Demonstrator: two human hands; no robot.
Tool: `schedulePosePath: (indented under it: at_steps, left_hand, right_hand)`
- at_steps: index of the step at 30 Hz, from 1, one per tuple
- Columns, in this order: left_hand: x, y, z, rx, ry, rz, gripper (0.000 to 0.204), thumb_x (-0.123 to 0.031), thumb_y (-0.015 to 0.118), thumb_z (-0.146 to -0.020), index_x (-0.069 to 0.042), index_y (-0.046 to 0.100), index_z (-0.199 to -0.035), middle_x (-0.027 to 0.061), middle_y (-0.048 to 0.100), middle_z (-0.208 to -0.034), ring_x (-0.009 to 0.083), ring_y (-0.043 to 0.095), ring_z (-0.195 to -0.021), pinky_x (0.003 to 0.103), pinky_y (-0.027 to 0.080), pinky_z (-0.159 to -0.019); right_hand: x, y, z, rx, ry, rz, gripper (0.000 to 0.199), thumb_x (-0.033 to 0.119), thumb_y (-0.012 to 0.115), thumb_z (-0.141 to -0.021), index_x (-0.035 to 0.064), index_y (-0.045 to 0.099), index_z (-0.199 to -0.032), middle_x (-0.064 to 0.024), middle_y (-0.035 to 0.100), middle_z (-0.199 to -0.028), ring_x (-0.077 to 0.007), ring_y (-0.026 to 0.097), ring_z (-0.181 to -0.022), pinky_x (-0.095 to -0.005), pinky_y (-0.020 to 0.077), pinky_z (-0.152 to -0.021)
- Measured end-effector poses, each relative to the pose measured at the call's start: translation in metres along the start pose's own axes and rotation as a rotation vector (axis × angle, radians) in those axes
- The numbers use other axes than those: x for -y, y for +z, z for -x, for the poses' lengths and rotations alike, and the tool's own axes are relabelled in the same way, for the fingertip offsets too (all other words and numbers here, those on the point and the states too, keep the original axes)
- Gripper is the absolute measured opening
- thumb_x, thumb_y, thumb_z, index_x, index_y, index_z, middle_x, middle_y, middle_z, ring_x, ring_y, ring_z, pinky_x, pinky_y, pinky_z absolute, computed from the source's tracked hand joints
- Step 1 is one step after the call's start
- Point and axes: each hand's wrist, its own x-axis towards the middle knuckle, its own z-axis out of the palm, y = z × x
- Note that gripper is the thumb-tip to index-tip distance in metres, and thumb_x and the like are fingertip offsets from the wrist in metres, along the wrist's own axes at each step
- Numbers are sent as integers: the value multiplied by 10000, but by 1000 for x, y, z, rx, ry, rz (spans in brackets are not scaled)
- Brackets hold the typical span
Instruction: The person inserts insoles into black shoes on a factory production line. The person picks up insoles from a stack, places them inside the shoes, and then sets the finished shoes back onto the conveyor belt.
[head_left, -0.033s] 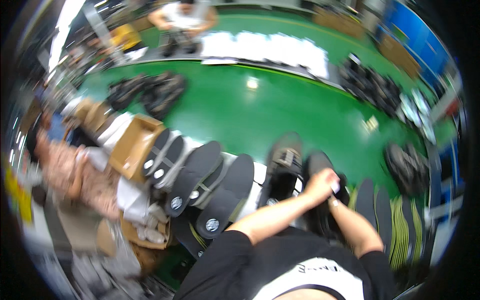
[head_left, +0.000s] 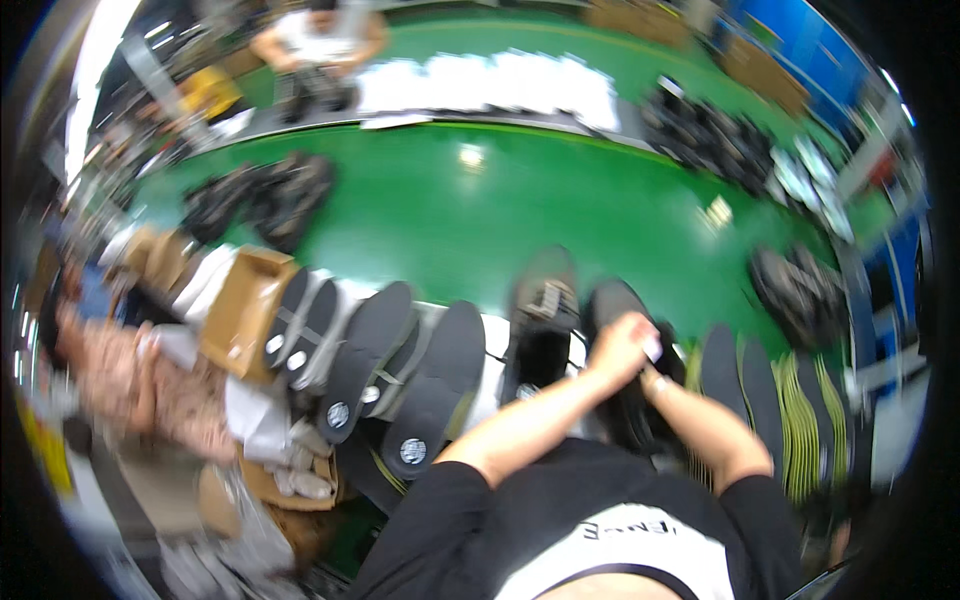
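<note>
Both my hands meet over a black shoe (head_left: 612,300) standing on the bench in front of me. My left hand (head_left: 618,348) is closed on the shoe's opening. My right hand (head_left: 655,372) presses in from the right, and its fingers are mostly hidden under the left hand. A small white bit shows between the hands. A second black shoe (head_left: 545,300) with a pale tag on its tongue stands just left of the held one.
Several black insoles (head_left: 372,350) lie fanned out to the left beside a cardboard box (head_left: 245,310). Insoles with yellow-green edges (head_left: 790,410) are stacked on the right. Piles of black shoes (head_left: 262,195) sit on the green floor (head_left: 480,210). Another person (head_left: 320,40) sits far back, and another (head_left: 130,380) at the left.
</note>
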Motion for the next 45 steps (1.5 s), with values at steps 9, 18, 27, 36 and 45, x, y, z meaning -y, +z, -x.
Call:
schedulePosePath:
  at_steps: [9, 18, 27, 36, 45]
  left_hand:
    - [-6, 2, -10, 179, -51, 223, 238, -187, 547, -847, 13, 581, -971, 17, 602, -860, 76, 533, -780, 208, 418, -716]
    - [-1, -3, -10, 202, -53, 298, 243, -187, 553, -838, 14, 573, -972, 19, 593, -844, 75, 519, -779, 212, 409, -714]
    - [-4, -6, -12, 239, -56, 296, 235, -180, 549, -841, 9, 569, -981, 16, 590, -859, 77, 514, -798, 215, 403, -732]
    - [-11, -3, -11, 209, -23, 136, 286, -230, 550, -832, 9, 563, -990, 77, 606, -866, 130, 545, -817, 253, 419, -744]
    - [-94, -83, 50, 69, 189, -532, 139, -105, 545, -816, 25, 568, -860, 103, 573, -625, 154, 536, -540, 284, 433, -530]
  right_hand:
    - [89, 6, 131, 394, 278, 1442, 565, 326, 433, -834, -73, 344, -1225, -261, 516, -1086, -329, 482, -1060, -340, 333, -949]
    - [80, 24, 140, 387, 265, 1711, 396, 340, 522, -790, -42, 513, -894, -213, 599, -787, -349, 580, -786, -407, 452, -707]
    - [70, 19, 147, 140, -14, 1601, 363, 365, 514, -791, 19, 542, -898, -177, 593, -704, -341, 580, -721, -435, 451, -652]
    - [65, 16, 152, 2, -147, 1497, 353, 343, 514, -791, 50, 562, -982, -153, 616, -763, -321, 590, -735, -412, 463, -654]
    - [44, -8, 164, -618, -640, 1096, 318, 148, 540, -747, 39, 496, -1042, -132, 503, -1039, -300, 426, -1026, -377, 327, -896]
